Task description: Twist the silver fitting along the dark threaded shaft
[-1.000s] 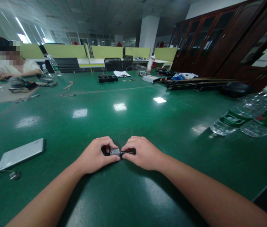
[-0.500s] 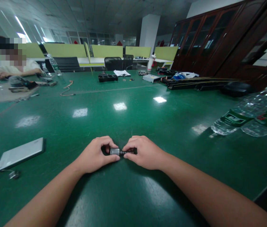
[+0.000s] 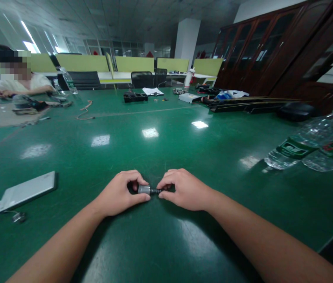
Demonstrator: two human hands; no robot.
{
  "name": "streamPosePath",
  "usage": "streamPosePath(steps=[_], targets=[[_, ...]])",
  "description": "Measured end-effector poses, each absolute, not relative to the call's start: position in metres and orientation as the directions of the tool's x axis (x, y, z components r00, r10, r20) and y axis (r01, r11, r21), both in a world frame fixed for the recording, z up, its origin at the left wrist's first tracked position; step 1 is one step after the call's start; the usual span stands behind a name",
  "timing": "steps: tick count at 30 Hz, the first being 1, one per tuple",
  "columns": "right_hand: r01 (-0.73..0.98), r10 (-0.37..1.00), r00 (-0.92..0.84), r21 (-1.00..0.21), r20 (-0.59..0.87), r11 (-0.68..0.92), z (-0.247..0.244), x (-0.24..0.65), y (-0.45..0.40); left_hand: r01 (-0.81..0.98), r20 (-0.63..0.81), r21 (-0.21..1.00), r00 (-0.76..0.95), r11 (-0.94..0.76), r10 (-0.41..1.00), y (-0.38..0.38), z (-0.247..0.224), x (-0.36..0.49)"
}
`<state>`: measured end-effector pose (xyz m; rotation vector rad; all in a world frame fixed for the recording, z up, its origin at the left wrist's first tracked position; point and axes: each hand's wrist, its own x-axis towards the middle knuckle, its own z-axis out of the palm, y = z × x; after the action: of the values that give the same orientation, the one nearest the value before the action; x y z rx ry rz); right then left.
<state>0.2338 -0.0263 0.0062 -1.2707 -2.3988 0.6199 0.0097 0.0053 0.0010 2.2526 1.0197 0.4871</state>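
Between my hands lies a small silver metal cylinder [image 3: 144, 190], with a thin dark ridged shaft [image 3: 153, 191] sticking out of its right end. It looks like a small motor, though I cannot be sure of the kind. My left hand [image 3: 122, 193] pinches the cylinder between thumb and fingers. The thumb and fingertips of my right hand [image 3: 182, 190] close on the shaft's far end, which they partly hide. Both hands are held low, close to the green tabletop [image 3: 154, 157].
To the left lies a silver power bank [image 3: 27, 191] with a white cable. Water bottles [image 3: 304, 139] stand at the right. Farther back are a black tray [image 3: 135, 97], long black rails [image 3: 237, 104] and a cord [image 3: 86, 110]. Another person [image 3: 19, 82] sits at the far left.
My right hand has shifted slightly to the right along the shaft, and more of the shaft shows. My left hand keeps its grip on the cylinder.
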Motion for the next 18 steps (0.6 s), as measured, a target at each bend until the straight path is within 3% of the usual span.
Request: streamPosePath(steps=[12, 18], targets=[[0.707, 0.852, -0.522, -0.531, 0.053, 0.466, 0.013, 0.249, -0.023, 0.557, 0.063, 0.661, 0.626, -0.503, 0.777, 0.004, 0.004, 0.01], [0.781, 0.898, -0.436, -0.524, -0.066, 0.34, 0.017, 0.263, -0.021, 0.563, 0.051, 0.662, 0.625, -0.495, 0.779, 0.004, 0.004, 0.008]])
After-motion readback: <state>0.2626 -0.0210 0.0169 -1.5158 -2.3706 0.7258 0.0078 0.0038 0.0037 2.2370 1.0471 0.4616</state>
